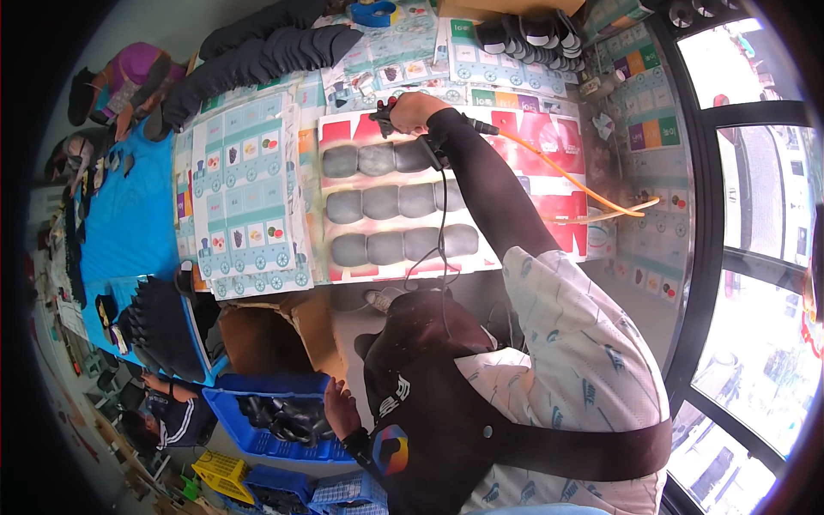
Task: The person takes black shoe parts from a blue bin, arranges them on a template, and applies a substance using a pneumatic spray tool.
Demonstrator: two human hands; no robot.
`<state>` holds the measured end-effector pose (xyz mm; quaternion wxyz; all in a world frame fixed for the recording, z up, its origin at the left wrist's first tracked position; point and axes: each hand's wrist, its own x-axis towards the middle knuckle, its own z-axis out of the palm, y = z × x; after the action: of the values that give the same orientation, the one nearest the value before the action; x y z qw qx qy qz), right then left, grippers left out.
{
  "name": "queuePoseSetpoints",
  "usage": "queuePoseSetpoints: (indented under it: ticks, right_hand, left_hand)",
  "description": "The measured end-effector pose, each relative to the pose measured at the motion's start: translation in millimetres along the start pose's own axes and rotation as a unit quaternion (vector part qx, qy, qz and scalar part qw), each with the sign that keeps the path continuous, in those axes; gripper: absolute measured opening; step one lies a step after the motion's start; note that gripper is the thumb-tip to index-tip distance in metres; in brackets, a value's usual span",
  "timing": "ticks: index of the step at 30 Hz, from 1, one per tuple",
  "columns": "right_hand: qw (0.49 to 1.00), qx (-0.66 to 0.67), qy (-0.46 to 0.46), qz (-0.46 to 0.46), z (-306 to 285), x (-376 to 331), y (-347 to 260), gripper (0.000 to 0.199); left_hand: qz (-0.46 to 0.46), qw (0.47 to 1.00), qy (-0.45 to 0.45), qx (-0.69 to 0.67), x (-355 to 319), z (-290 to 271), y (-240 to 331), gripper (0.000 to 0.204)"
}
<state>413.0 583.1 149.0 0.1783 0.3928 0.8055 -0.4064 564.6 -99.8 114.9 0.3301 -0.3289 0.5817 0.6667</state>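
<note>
My right hand (415, 113) is closed around a small dark spray gun (384, 118) above the table's far part. An orange hose (549, 159) trails off to the right, and a thin black cable hangs below the hand. Under it, three rows of grey-black rounded pieces (386, 202), perhaps shoe parts, lie on a red and white printed sheet (562, 137). Pale overspray surrounds the rows; my arm covers part of the right ends. At the lower left, my left hand (342, 410) holds nothing, its fingers apart, beside a blue crate (257, 446) of black glossy pieces.
Long overlapping stacks of dark pieces (257, 69) lie at the far left, more (532, 41) at the far right. Printed sheets (245, 184) cover the table's left. A cardboard box (318, 330) stands near its front edge. Other people (172, 416) sit at a blue table (129, 206).
</note>
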Motion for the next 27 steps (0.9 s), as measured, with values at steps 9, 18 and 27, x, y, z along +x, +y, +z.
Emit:
queuePoseSetpoints:
  ticks: [9, 18, 27]
  right_hand:
    - [1.000, -0.013, -0.003, 0.008, -18.4, -19.5, 7.8, 0.015]
    - [1.000, -0.018, 0.002, -0.002, -12.1, -18.1, 5.1, 0.018]
    - [0.992, 0.093, -0.081, -0.042, 13.3, 45.8, 1.6, 0.004]
  left_hand:
    - [0.022, 0.979, -0.080, 0.187, 14.7, 51.0, 26.2, 0.037]
    - [0.339, 0.680, -0.340, 0.555, 76.9, 256.1, 37.3, 0.062]
    - [0.303, 0.607, -0.488, 0.549, 73.1, 366.6, -55.1, 0.039]
